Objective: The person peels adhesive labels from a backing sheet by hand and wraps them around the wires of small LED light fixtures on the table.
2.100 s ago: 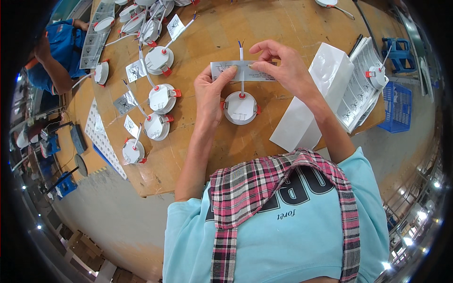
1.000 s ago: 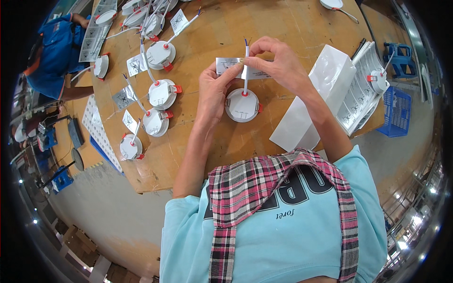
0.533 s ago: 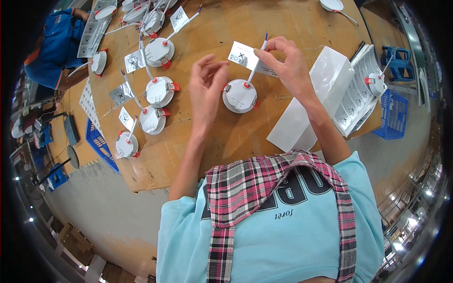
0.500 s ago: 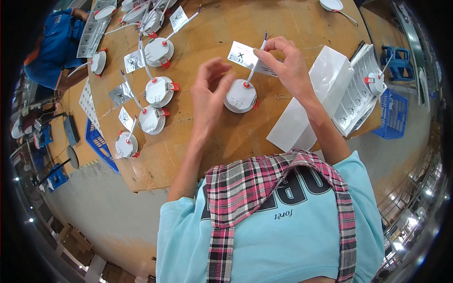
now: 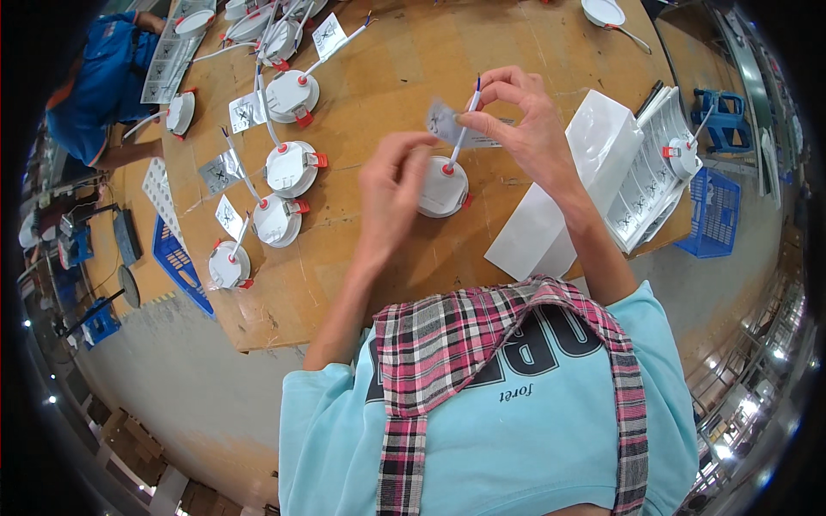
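Observation:
A round white downlight (image 5: 443, 191) with red spring clips lies back up in front of me, its white cable standing upward. Around the cable is a silvery-white printed label (image 5: 443, 123), one half on each side. My right hand (image 5: 529, 129) pinches the label against the cable between thumb and fingers. Beside the downlight's left edge is my left hand (image 5: 391, 193), fingers bent and somewhat blurred, with a gap between thumb and fingers and nothing seen in them. Whether it touches the downlight is unclear.
Labelled downlights (image 5: 291, 168) line the left of the wooden table (image 5: 361, 95), with several more piled behind. At right are a white paper sleeve (image 5: 551, 198), label sheets (image 5: 637, 202) and a downlight (image 5: 685, 159) on them. A co-worker in blue (image 5: 107, 77) stands far left.
My left hand has moved slightly down and its fingers have curled. The label's left half has tilted and turned on the cable, while my right hand keeps its pinch.

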